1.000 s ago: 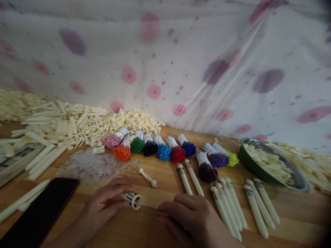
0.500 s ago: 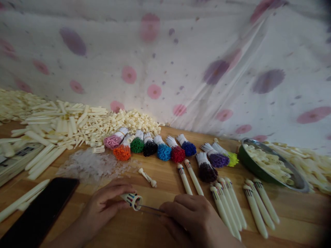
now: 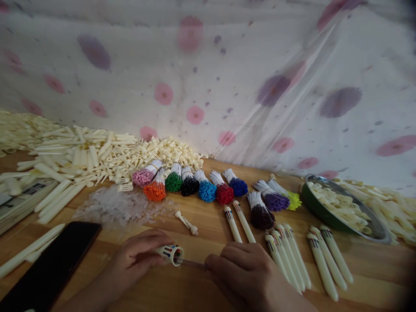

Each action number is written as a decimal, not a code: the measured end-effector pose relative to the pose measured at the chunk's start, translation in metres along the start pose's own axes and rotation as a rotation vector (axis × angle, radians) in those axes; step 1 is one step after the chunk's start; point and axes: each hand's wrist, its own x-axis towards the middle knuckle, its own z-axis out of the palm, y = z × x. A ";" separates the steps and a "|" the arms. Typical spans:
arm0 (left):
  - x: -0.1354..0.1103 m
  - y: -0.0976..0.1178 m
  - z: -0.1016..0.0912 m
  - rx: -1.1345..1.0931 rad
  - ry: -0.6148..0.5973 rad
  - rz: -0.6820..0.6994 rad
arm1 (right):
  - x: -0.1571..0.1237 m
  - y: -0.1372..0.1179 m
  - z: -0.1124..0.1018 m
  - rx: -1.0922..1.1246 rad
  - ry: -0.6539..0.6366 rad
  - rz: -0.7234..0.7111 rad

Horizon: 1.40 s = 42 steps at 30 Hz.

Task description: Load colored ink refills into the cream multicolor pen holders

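My left hand [image 3: 138, 255] pinches a cream multi-colour pen barrel [image 3: 168, 253] with coloured sliders in its slots, its open ring end facing right. My right hand [image 3: 243, 271] is closed around a thin, rod-like tool [image 3: 193, 262] whose exact kind I cannot make out. The tool's far end reaches into the barrel's open mouth; its tip is hidden there. Just behind the hands lies a small cream pen piece [image 3: 186, 223]. Two assembled pens [image 3: 234, 225] lie beyond my right hand, with several more pens [image 3: 289, 255] to its right.
Bundles of coloured refills [image 3: 206, 190] stretch across the table's middle. Clear plastic bits [image 3: 113, 206], a black phone [image 3: 53, 264] and heaped cream pen parts [image 3: 87, 151] occupy the left. A metal bowl [image 3: 344, 225] of rings sits right, before a flowered curtain [image 3: 208, 78].
The pen barrel and both hands have moved slightly to the right. The tool still reaches into the barrel's mouth. The whole view has shifted a little.
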 end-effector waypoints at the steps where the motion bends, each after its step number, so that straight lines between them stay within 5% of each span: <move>1: 0.000 -0.001 0.001 -0.006 -0.020 0.023 | 0.000 0.001 -0.002 0.000 -0.004 -0.010; 16: 0.002 0.010 0.001 -0.051 -0.146 0.076 | -0.001 0.002 -0.011 -0.004 -0.082 0.024; 21: 0.000 0.006 0.002 0.018 -0.017 -0.005 | 0.000 0.017 -0.012 -0.001 -0.140 0.318; 26: 0.002 0.002 0.005 0.028 0.128 -0.151 | 0.001 0.044 0.023 -0.456 -0.378 0.755; 33: 0.006 -0.003 0.012 -0.142 0.192 -0.281 | 0.009 0.043 0.058 -0.542 -0.429 0.845; 37: 0.004 -0.001 0.012 -0.209 0.163 -0.282 | 0.015 0.047 0.038 -0.527 -0.393 0.901; 42: 0.003 -0.002 0.010 -0.197 0.151 -0.295 | -0.011 0.075 -0.029 -0.389 -0.416 0.951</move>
